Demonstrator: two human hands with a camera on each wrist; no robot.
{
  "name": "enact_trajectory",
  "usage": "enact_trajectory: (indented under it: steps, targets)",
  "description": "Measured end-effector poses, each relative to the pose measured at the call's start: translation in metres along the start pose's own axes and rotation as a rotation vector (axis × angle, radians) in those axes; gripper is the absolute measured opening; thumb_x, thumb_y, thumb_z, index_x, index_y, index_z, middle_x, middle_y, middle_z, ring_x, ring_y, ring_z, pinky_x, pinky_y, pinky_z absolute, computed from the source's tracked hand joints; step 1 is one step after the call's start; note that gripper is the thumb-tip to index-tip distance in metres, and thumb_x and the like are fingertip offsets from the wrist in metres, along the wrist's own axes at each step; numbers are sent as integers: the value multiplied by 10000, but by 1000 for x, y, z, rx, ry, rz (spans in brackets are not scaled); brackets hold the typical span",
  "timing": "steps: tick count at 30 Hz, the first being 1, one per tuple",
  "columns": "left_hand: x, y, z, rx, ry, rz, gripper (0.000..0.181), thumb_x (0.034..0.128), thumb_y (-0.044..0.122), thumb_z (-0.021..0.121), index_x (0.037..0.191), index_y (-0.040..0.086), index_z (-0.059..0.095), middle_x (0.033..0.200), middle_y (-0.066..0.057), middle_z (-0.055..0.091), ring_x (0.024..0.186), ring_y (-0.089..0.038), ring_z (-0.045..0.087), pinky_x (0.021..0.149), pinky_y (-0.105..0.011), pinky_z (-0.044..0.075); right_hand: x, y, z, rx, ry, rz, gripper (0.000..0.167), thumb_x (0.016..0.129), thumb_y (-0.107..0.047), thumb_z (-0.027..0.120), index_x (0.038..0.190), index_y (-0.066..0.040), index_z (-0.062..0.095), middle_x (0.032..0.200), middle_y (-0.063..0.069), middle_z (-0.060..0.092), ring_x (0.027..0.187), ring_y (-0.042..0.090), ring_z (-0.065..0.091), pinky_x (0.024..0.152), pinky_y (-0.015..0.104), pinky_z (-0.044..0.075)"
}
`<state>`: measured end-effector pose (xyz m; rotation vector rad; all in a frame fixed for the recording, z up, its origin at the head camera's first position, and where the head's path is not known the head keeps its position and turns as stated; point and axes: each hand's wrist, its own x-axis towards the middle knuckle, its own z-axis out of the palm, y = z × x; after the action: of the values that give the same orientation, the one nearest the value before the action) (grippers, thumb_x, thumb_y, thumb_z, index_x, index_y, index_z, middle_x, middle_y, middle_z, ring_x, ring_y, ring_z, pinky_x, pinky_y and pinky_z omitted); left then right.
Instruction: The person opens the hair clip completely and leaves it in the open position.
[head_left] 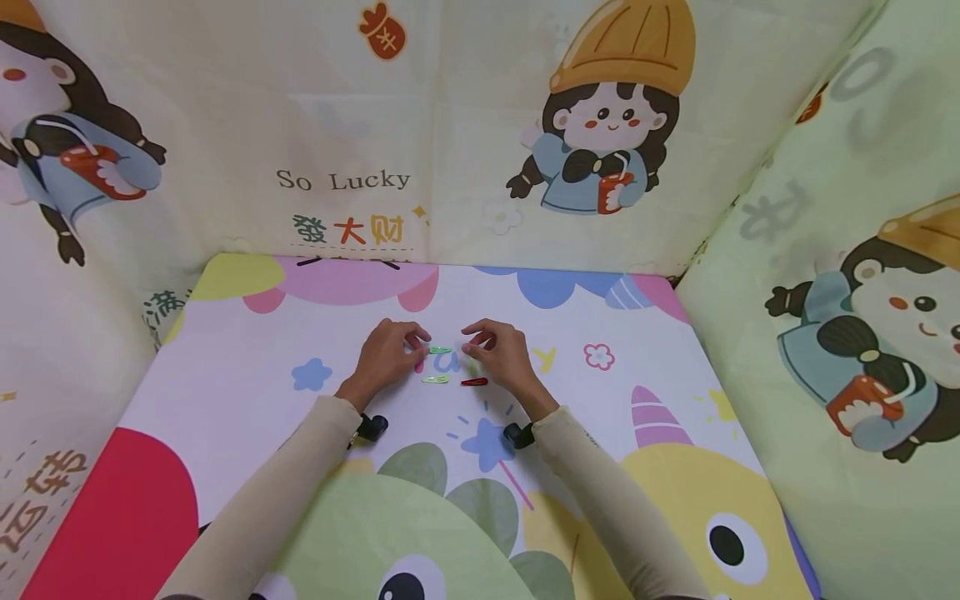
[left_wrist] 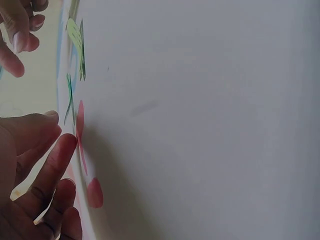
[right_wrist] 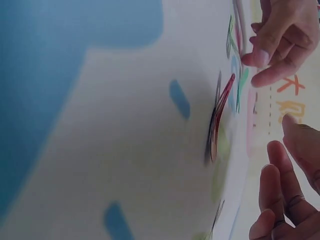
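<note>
From where I stand, the leftmost clip on the printed surface (head_left: pixel 247 375) is the light green clip (head_left: pixel 436 380), lying in the middle stretch between the left and right edges; it looks thin and feather-light, best pinched across its narrow body. Just beyond it, towards the far edge, lies the green clip (head_left: pixel 440 351), probably springy metal with a slick coat, so it might skid under a careless fingertip. Right of these, the red clip (head_left: pixel 474 382) seems stiff and hard to break; its slim prongs part in the right wrist view, so the sides offer the surer hold. The left hand (head_left: pixel 392 354) reaches in from the near left, thumb and forefinger apart, gripping nothing I can make out, its tips right by the green clip, though I can't tell whether they touch. The right hand (head_left: pixel 501 354) mirrors it, fingers loosely bent, thumb spread away, holding nothing, hovering beyond the red clip.
</note>
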<state>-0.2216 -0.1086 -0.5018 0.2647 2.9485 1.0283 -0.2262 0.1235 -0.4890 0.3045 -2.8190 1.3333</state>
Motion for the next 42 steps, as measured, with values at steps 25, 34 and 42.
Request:
enact_trajectory:
  steps: [25,34,42]
  targets:
    - [8,1,11,-14,22,-28,74,934,156,791,997,130,820,779,-8,756,997,-259,582,950,-450,457,8,-18,23,-175,-117,115,169,958,-130,784,1112,-189,821,943,14,795,974,227,681,801,349,525]
    - [10,3,13,-10,35,0,70,919,144,813,987,132,828,795,-9,775,967,-249,578,911,-419,447,12,-20,28,-140,-93,155,91,972,-153,777,1048,-178,822,963,19,795,1012,230,678,944,437,551]
    - [9,1,13,-12,22,2,83,927,144,794,1001,130,828,796,-5,775,972,-253,576,901,-427,442,15,-21,30,-95,-68,190,48,967,-145,783,981,-169,821,870,8,750,929,204,647,860,388,557]
